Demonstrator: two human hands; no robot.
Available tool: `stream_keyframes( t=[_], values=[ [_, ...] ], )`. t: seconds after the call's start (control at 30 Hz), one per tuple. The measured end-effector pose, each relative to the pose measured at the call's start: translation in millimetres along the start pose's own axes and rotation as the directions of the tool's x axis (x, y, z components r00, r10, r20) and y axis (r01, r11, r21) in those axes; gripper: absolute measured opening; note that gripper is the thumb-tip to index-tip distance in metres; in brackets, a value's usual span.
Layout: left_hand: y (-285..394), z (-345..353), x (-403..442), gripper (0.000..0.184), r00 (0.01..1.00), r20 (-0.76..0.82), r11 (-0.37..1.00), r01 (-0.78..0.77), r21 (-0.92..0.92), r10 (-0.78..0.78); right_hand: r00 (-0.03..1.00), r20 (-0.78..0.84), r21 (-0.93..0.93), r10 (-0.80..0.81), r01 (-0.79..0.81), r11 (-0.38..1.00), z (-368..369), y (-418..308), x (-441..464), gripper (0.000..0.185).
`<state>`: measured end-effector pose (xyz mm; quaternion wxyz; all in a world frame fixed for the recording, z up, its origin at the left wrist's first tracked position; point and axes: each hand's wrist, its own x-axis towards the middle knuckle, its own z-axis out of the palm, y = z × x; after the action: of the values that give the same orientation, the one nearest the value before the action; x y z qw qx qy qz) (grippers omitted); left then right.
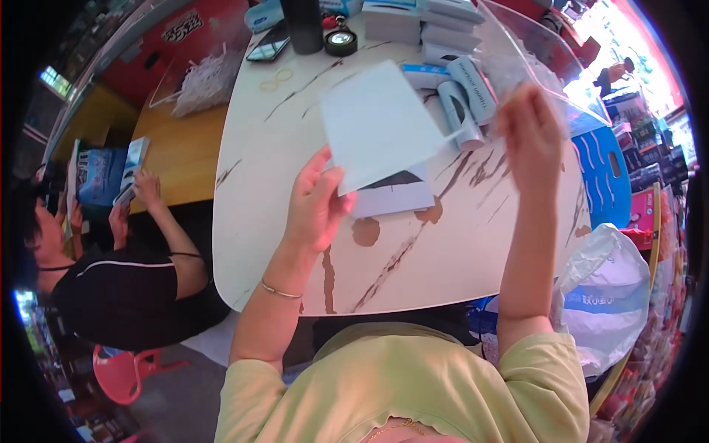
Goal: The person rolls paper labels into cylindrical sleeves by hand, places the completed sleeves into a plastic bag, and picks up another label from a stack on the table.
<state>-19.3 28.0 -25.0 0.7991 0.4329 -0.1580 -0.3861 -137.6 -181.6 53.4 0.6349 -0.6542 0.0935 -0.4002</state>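
Observation:
My left hand (319,198) grips the lower left corner of a pale white sheet (380,125), which is tilted above the marble-patterned table. Raised at the right, my right hand (530,136) is blurred, its fingers bent together; whatever it may hold cannot be made out. A narrow pale strip sticks out from the sheet's right edge toward that hand. Under the sheet lies a flat white box (395,201) with a dark picture, partly hidden. Two cylindrical packages, one grey-white (459,118) and one with printed letters (473,88), lie between the sheet and my right hand.
Stacked white boxes (391,26), a black bottle (301,26), a phone (269,43) and a round black object (340,40) stand at the table's far side. A clear bin (543,55) is at the back right, a plastic bag (605,295) at the right. Another person (125,288) sits left.

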Motion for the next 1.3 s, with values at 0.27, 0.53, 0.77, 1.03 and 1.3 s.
stream_keyframes(
  t=[0.27,0.53,0.77,1.03,1.3],
  values=[
    [2,-5,0,0.035,1.000,-0.022,0.998,-0.020,-0.066,0.018,0.915,-0.170,-0.929,-0.366,-0.024,0.370,-163,22,173,0.030],
    [0,-3,-1,0.036,1.000,0.012,1.000,-0.005,0.002,0.005,0.718,0.361,-0.496,-0.595,0.688,0.530,23,-66,15,0.012],
    [-3,-5,1,0.037,1.000,0.013,0.996,-0.014,0.087,0.013,0.517,0.571,0.048,-0.638,0.754,0.655,76,-100,-54,0.008],
    [-6,0,2,0.037,1.000,-0.005,0.994,0.009,0.106,-0.009,0.488,0.618,0.440,-0.617,0.435,0.785,60,-95,-51,0.013],
    [-6,-2,1,0.036,1.000,0.013,0.993,-0.020,0.115,0.018,0.502,0.590,0.615,-0.632,0.228,0.755,48,-92,-52,0.018]
  ],
)
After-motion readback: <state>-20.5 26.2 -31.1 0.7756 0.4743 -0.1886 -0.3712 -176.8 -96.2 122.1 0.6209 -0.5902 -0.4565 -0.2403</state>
